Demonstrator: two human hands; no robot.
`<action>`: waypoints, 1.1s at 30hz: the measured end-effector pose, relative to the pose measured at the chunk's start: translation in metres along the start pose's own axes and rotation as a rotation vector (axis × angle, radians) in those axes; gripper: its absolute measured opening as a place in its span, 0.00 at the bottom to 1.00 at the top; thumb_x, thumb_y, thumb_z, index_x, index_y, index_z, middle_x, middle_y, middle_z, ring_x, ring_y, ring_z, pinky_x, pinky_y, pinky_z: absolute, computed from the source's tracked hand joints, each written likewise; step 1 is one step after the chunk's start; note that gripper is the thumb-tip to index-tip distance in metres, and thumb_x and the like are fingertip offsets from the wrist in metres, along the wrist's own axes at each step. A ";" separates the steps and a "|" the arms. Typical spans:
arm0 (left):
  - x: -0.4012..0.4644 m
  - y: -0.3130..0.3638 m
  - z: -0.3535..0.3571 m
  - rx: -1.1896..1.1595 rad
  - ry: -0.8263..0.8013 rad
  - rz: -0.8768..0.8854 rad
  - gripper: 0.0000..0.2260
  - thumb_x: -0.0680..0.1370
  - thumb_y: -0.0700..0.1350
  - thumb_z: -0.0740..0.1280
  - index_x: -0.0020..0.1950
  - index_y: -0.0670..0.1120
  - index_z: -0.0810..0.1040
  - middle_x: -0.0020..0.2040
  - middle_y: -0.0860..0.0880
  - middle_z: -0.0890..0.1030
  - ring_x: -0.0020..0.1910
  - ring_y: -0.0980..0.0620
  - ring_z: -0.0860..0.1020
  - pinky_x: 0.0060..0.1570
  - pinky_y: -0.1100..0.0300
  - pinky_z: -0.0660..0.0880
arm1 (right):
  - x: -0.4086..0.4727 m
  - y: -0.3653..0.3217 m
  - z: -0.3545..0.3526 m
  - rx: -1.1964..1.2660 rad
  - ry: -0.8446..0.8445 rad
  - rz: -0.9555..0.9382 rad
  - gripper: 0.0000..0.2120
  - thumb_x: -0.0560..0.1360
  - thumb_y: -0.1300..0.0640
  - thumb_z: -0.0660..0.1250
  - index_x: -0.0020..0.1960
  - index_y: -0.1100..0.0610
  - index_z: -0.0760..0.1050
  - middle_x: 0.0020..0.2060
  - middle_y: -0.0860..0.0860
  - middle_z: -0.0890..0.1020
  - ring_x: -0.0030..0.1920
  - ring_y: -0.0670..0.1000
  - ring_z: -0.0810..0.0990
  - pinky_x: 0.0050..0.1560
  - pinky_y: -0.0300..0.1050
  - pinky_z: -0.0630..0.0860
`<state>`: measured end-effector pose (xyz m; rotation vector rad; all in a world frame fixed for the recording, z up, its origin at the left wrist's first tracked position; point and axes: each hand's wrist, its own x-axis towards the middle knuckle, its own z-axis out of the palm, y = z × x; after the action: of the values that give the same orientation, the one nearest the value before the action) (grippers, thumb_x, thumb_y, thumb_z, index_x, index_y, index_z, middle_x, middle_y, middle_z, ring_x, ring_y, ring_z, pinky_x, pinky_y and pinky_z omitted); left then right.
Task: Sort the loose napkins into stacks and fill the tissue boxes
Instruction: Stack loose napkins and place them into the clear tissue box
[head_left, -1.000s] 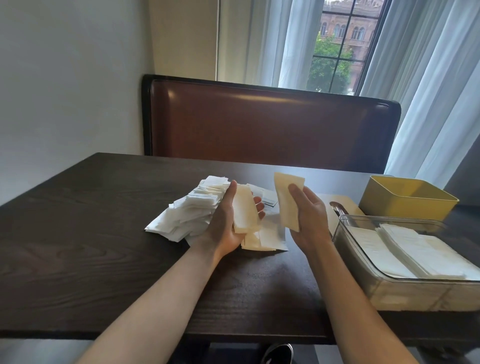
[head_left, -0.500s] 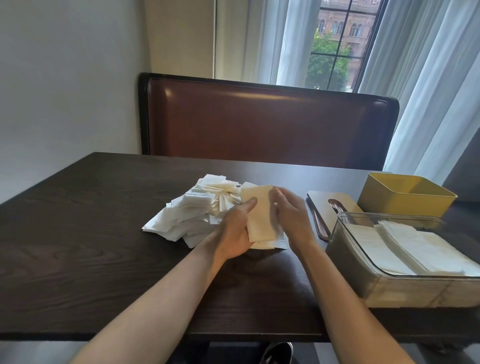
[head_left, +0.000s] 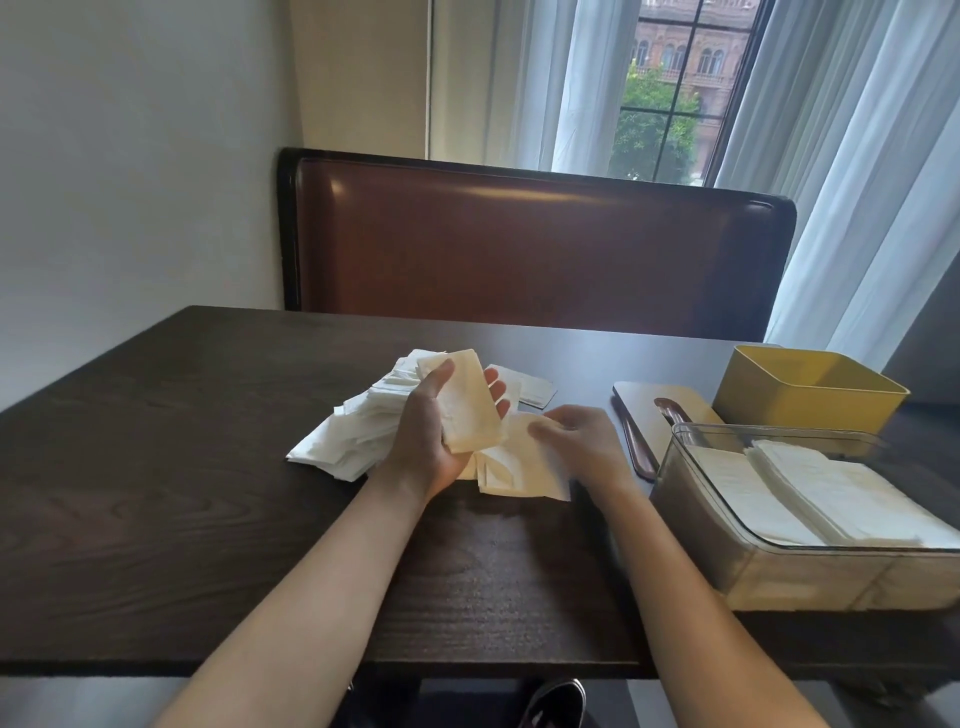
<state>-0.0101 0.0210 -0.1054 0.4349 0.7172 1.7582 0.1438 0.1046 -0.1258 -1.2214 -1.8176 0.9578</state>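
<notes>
Both forearms are bare, sleeveless; a dark shoe (head_left: 558, 701) with white edging shows below.

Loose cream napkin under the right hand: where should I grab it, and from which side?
Pinch the cream napkin's free near-right corner, coming from the right hand's side. It lies flat on the table, its left part tucked under other napkins.

Table (head_left: 156, 467): dark wood, matt, visible grain. Napkins (head_left: 358, 431) at 9 o'clock of hands: white paper, soft, matt. Box (head_left: 696, 499) at 3 o'clock: clear glossy plastic. Tub (head_left: 800, 400) at 2 o'clock: yellow, smooth, matt. Seat back (head_left: 519, 249) at 12 o'clock: brown leather look, glossy. Curtains (head_left: 857, 156): sheer white cloth.
</notes>
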 end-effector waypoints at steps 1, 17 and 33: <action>-0.001 0.000 0.000 0.006 0.000 -0.003 0.21 0.82 0.51 0.63 0.72 0.41 0.73 0.54 0.42 0.84 0.49 0.46 0.85 0.54 0.49 0.79 | -0.004 -0.005 -0.002 0.068 0.024 -0.021 0.06 0.73 0.56 0.73 0.46 0.58 0.84 0.41 0.50 0.84 0.44 0.51 0.82 0.47 0.47 0.78; -0.006 -0.005 0.002 0.173 -0.116 -0.098 0.18 0.79 0.60 0.65 0.60 0.48 0.79 0.52 0.47 0.83 0.50 0.48 0.82 0.48 0.54 0.79 | -0.017 -0.024 -0.013 0.753 -0.181 -0.128 0.10 0.79 0.52 0.67 0.55 0.56 0.81 0.50 0.54 0.82 0.49 0.54 0.81 0.49 0.52 0.78; -0.001 -0.024 0.009 0.352 -0.061 -0.185 0.21 0.83 0.58 0.58 0.67 0.46 0.78 0.54 0.44 0.84 0.49 0.46 0.83 0.45 0.54 0.78 | -0.016 -0.022 -0.002 0.431 0.118 -0.042 0.06 0.79 0.52 0.67 0.53 0.51 0.80 0.47 0.46 0.82 0.48 0.48 0.80 0.43 0.39 0.79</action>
<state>0.0130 0.0262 -0.1143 0.6352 0.9956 1.4421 0.1411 0.0838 -0.1082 -0.9448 -1.4414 1.1547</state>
